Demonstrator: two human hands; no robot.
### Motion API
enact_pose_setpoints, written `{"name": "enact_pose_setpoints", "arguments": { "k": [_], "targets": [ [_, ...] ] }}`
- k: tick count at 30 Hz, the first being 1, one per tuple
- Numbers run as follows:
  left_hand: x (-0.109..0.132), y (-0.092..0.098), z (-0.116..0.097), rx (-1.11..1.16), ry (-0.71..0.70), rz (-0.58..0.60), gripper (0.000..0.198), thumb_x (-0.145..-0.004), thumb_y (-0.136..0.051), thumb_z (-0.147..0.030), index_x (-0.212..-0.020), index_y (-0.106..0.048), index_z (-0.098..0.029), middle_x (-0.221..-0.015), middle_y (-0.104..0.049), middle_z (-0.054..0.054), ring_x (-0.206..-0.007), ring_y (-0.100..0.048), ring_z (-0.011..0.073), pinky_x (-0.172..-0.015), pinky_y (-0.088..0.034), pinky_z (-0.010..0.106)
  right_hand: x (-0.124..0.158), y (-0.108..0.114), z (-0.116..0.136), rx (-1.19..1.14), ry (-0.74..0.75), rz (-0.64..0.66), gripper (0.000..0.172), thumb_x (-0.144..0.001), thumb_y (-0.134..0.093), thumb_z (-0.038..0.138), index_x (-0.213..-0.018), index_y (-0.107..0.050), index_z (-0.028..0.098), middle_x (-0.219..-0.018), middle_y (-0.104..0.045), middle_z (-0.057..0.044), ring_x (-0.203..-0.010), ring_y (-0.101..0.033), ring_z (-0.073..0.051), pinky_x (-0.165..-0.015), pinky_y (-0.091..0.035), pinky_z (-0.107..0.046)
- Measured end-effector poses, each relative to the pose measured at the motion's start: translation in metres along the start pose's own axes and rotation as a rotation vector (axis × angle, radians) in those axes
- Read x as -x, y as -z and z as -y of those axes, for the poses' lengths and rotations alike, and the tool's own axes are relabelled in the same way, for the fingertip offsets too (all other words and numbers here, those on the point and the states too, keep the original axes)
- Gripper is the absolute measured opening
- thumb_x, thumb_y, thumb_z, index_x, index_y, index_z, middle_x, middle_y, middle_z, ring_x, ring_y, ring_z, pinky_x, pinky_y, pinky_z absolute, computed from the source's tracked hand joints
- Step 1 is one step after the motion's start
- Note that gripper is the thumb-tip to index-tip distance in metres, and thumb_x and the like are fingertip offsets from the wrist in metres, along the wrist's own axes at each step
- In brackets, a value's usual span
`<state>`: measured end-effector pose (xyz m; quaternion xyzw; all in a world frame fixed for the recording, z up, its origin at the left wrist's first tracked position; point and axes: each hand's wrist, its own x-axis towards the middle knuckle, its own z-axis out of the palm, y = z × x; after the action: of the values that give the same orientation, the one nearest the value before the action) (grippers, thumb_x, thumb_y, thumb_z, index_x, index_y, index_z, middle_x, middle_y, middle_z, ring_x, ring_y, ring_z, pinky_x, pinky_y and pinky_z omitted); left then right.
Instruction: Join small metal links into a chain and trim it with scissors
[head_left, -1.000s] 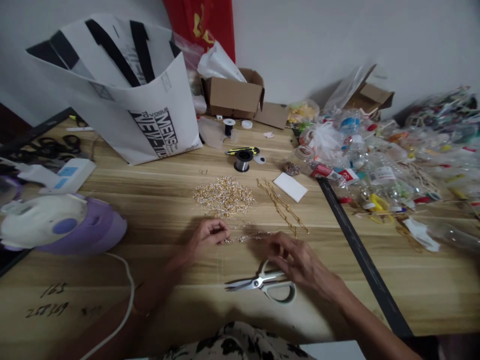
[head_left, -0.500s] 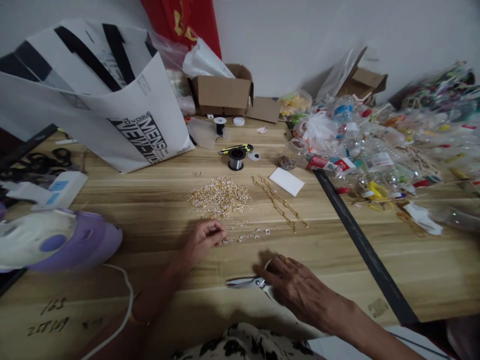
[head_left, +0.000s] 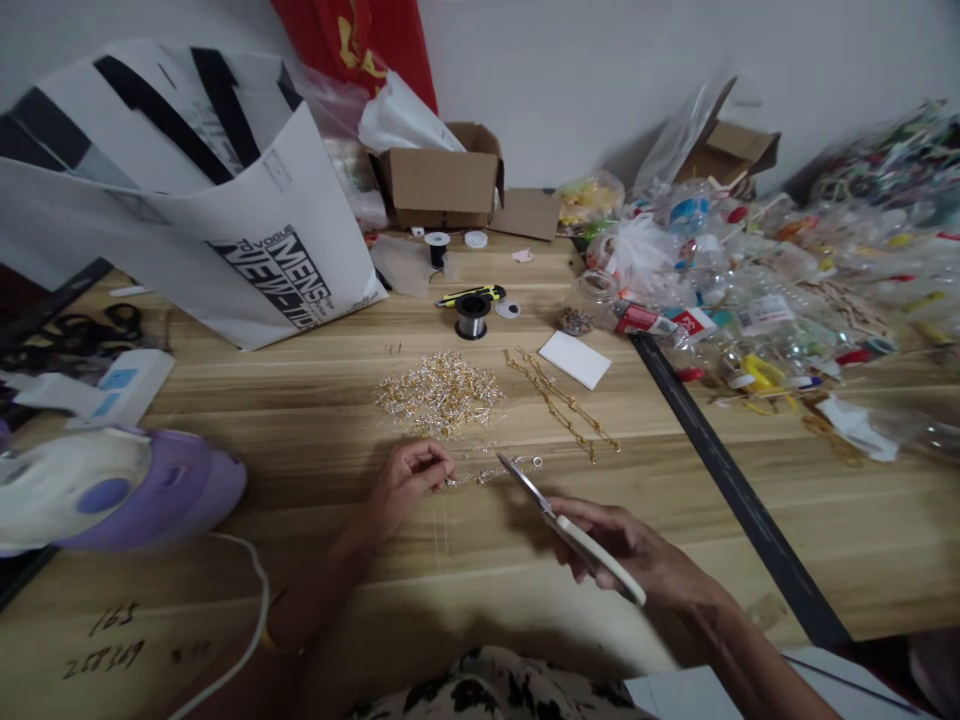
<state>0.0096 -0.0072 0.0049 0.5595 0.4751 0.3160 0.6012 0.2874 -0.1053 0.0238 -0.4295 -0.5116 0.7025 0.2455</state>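
Note:
My left hand [head_left: 409, 482] rests on the wooden table [head_left: 315, 420] and pinches one end of a thin strand of small silver beads [head_left: 495, 470] that lies stretched to the right. My right hand [head_left: 637, 555] holds white-handled scissors [head_left: 570, 530] lifted off the table, blades pointing up and left toward the strand's free end. Just beyond my hands lies a pile of small gold and silver findings [head_left: 439, 392]. To its right lie gold chains [head_left: 562, 405].
A large white paper bag [head_left: 195, 200] stands at the back left, a purple and white appliance [head_left: 112, 485] with a cord at the left. Wire spools [head_left: 472, 315], a yellow cutter [head_left: 471, 295], a cardboard box [head_left: 442, 180] and a heap of plastic bottles [head_left: 750, 290] fill the back and right.
My right hand took the scissors off the table and raised them, tips now near the bead strand. My left hand kept its pinch on the strand.

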Motion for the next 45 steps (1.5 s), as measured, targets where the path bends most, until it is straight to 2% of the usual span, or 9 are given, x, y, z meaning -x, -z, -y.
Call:
{"name": "enact_pose_setpoints", "arguments": {
  "k": [5,7,11,18,23,27,32,38,45],
  "targets": [
    [-0.001,-0.001,0.002,0.022,0.011,-0.027,0.016,-0.068,-0.064,-0.029,-0.064,-0.059,-0.015,-0.061,-0.064,0.000,-0.053,-0.052,0.0096,-0.052,-0.042,0.020,-0.010,-0.018,0.001,0.001,-0.016,0.035,0.082,-0.064,-0.075,0.046,-0.137,-0.041,0.027,-0.095,-0.059,-0.004,-0.073,-0.053,-0.014,-0.061,-0.044,-0.026],
    [-0.001,-0.002,0.004,0.036,0.014,-0.038,0.016,-0.068,-0.064,-0.029,-0.065,-0.059,-0.015,-0.063,-0.065,0.001,-0.054,-0.052,0.0099,-0.052,-0.042,0.020,-0.011,-0.023,0.005,0.009,-0.007,0.038,0.079,-0.067,-0.072,0.045,-0.137,-0.040,0.027,-0.094,-0.057,-0.003,-0.073,-0.051,-0.014,-0.062,-0.043,-0.026],
    [-0.001,-0.003,0.003,0.041,0.009,-0.057,0.017,-0.069,-0.064,-0.030,-0.065,-0.058,-0.015,-0.064,-0.064,0.001,-0.055,-0.052,0.0098,-0.054,-0.043,0.021,-0.016,-0.030,0.011,0.063,0.015,0.031,0.057,-0.075,-0.065,0.037,-0.127,-0.049,0.024,-0.093,-0.053,-0.002,-0.078,-0.048,-0.014,-0.068,-0.042,-0.028],
    [0.001,-0.004,0.003,0.029,-0.024,-0.051,0.015,-0.073,-0.063,-0.029,-0.068,-0.059,-0.015,-0.066,-0.063,0.000,-0.058,-0.053,0.0103,-0.056,-0.043,0.021,-0.037,-0.038,0.016,0.071,0.021,0.028,0.035,-0.081,-0.061,0.037,-0.111,-0.056,0.019,-0.075,-0.047,0.002,-0.061,-0.041,-0.009,-0.051,-0.036,-0.019],
    [0.000,-0.003,0.004,0.048,-0.041,-0.039,0.015,-0.072,-0.064,-0.028,-0.069,-0.060,-0.014,-0.067,-0.063,0.001,-0.057,-0.053,0.0100,-0.056,-0.042,0.021,-0.050,-0.042,0.020,0.172,0.090,0.034,0.036,-0.085,-0.059,0.038,-0.115,-0.054,0.019,-0.068,-0.045,0.004,-0.057,-0.040,-0.008,-0.050,-0.032,-0.019],
    [-0.001,-0.003,0.003,0.081,-0.041,-0.041,0.015,-0.071,-0.065,-0.027,-0.067,-0.060,-0.014,-0.061,-0.060,-0.001,-0.055,-0.052,0.0100,-0.055,-0.042,0.021,-0.057,-0.045,0.021,0.257,0.125,0.005,0.034,-0.085,-0.058,0.041,-0.109,-0.056,0.017,-0.073,-0.047,0.003,-0.061,-0.039,-0.008,-0.054,-0.033,-0.020],
    [-0.001,-0.004,0.002,0.109,-0.044,-0.051,0.014,-0.071,-0.065,-0.026,-0.065,-0.060,-0.014,-0.058,-0.059,-0.001,-0.054,-0.053,0.0101,-0.055,-0.042,0.021,-0.062,-0.047,0.022,0.351,0.174,-0.044,0.031,-0.088,-0.054,0.041,-0.105,-0.058,0.016,-0.085,-0.055,-0.001,-0.072,-0.047,-0.012,-0.066,-0.040,-0.024],
    [-0.002,-0.004,0.004,0.138,-0.041,-0.052,0.012,-0.071,-0.065,-0.025,-0.066,-0.062,-0.014,-0.058,-0.060,-0.001,-0.055,-0.052,0.0096,-0.055,-0.042,0.021,-0.062,-0.045,0.022,0.407,0.216,-0.064,0.034,-0.089,-0.052,0.038,-0.116,-0.055,0.017,-0.090,-0.057,-0.003,-0.079,-0.051,-0.015,-0.077,-0.043,-0.029],
    [-0.003,-0.002,0.007,0.155,-0.035,-0.065,0.014,-0.073,-0.065,-0.027,-0.068,-0.061,-0.014,-0.062,-0.063,0.000,-0.055,-0.052,0.0095,-0.056,-0.042,0.021,-0.060,-0.040,0.016,0.269,0.170,-0.052,0.035,-0.087,-0.055,0.041,-0.114,-0.055,0.017,-0.078,-0.052,0.000,-0.065,-0.046,-0.010,-0.057,-0.041,-0.020]
  ]
}}
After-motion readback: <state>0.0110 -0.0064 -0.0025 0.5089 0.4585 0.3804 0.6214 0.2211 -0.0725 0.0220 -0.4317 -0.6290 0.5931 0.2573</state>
